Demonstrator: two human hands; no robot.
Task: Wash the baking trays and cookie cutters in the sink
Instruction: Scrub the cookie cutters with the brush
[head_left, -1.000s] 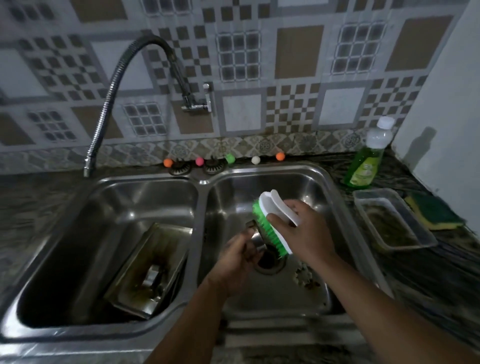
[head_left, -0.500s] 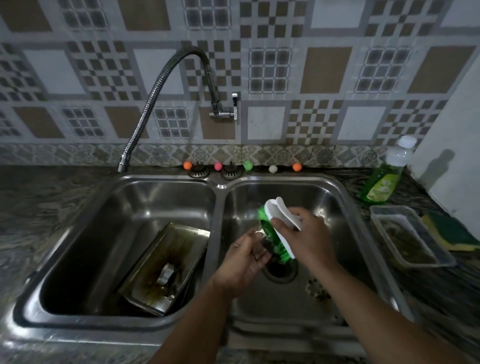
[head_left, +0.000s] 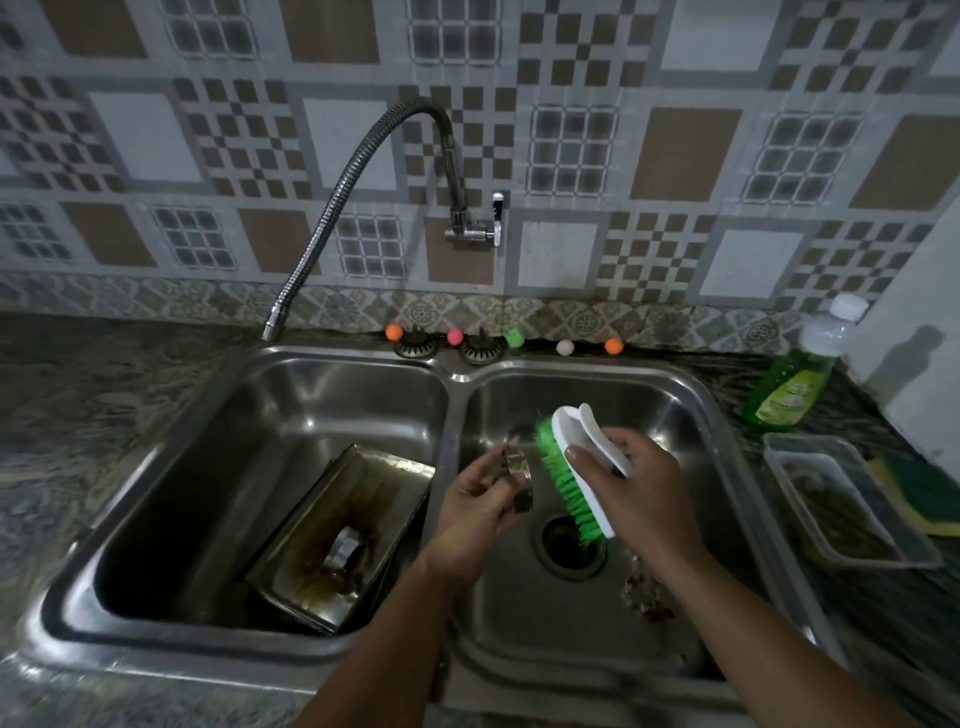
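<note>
Over the right basin of the steel double sink (head_left: 457, 376), my left hand (head_left: 478, 506) holds a small metal cookie cutter (head_left: 517, 475). My right hand (head_left: 631, 486) grips a white scrub brush with green bristles (head_left: 569, 467), its bristles just right of the cutter. A greasy baking tray (head_left: 337, 530) leans in the left basin, and another metal cookie cutter (head_left: 343, 551) lies in it. A third cutter (head_left: 644, 592) rests on the right basin's floor near the drain (head_left: 569, 545).
A flexible faucet hose (head_left: 343, 197) arcs from the wall tap (head_left: 475, 228) toward the left basin; no water runs. On the right counter stand a green dish soap bottle (head_left: 789, 387), a clear plastic container (head_left: 841, 499) and a sponge (head_left: 930, 493). Small coloured balls (head_left: 454, 336) line the sink's back ledge.
The view has tilted up. The cutter in my left hand has come away from under the brush and now shows to the left of the bristles.
</note>
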